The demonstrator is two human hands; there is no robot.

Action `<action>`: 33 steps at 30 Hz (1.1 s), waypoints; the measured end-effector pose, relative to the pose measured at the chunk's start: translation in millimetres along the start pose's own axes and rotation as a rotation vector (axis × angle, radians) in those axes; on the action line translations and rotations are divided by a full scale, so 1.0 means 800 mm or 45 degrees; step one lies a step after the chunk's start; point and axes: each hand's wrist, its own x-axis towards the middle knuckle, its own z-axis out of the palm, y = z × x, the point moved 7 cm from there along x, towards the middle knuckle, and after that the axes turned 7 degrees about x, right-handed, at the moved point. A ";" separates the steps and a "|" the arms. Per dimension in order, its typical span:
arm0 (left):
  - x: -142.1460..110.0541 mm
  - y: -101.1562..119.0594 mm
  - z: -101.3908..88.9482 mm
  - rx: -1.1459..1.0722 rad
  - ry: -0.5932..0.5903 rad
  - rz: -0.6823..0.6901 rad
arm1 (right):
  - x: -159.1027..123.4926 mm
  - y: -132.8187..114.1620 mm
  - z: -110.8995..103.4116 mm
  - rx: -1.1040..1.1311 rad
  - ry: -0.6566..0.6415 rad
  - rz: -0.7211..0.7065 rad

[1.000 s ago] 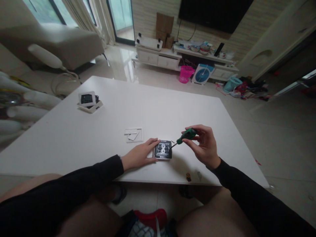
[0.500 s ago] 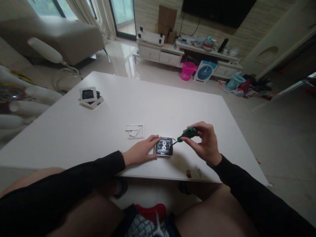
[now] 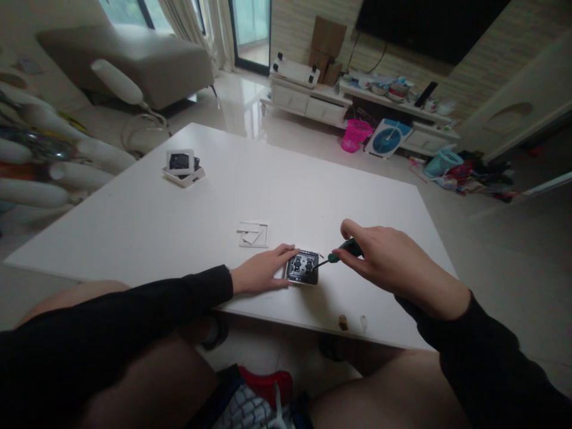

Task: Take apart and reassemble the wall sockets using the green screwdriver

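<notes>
A black wall switch [image 3: 302, 267] with its inner mechanism bared lies flat on the white table near its front edge. My left hand [image 3: 264, 269] grips it from the left, thumb at the near side and fingers at the far side. In my right hand [image 3: 373, 253] is a green-handled screwdriver [image 3: 346, 249], its shaft slanting down left so that the tip meets the switch's right part. A small thin piece [image 3: 321, 255] lies just beyond the switch's right corner. A white frame [image 3: 267, 235] with loose white strips lies to the left, beyond my left hand.
More switch parts [image 3: 183, 168] are stacked at the table's far left corner. A small dark yellowish object [image 3: 342, 322] and a pale clear one [image 3: 363, 323] lie by the front edge. Beyond the table [image 3: 286, 185] stand a pink basket [image 3: 356, 136] and a blue fan [image 3: 388, 139].
My right hand has rolled over, its back now turned up, still holding the screwdriver at the switch. My left hand stays on the switch. The whole view has swung slightly.
</notes>
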 end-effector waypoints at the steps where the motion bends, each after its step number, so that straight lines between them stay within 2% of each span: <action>1: 0.000 0.000 0.000 -0.002 -0.006 -0.006 | 0.001 -0.001 -0.001 0.011 -0.040 -0.037; 4: 0.001 0.000 0.001 -0.013 -0.013 -0.012 | 0.006 -0.003 -0.006 0.028 -0.111 -0.128; 7: 0.001 0.000 0.000 -0.026 -0.001 -0.003 | 0.014 -0.004 -0.006 0.047 -0.113 -0.167; 11: 0.001 0.000 -0.001 -0.019 0.008 0.003 | 0.024 -0.004 -0.003 0.009 -0.004 -0.091; 14: 0.001 -0.001 0.000 -0.007 -0.003 0.003 | 0.026 -0.006 0.000 0.023 -0.023 -0.083; 21: 0.001 -0.001 0.000 0.001 -0.024 0.005 | 0.023 -0.021 -0.005 0.242 -0.139 -0.356; 26: 0.001 0.000 0.001 0.016 -0.016 0.025 | 0.035 -0.011 0.004 0.185 -0.099 -0.152; 28: 0.001 -0.001 0.002 0.018 -0.011 0.032 | 0.038 -0.010 0.007 0.210 -0.084 -0.151; 33: 0.002 -0.001 0.003 0.032 -0.019 0.038 | 0.029 -0.021 -0.002 0.296 -0.138 -0.360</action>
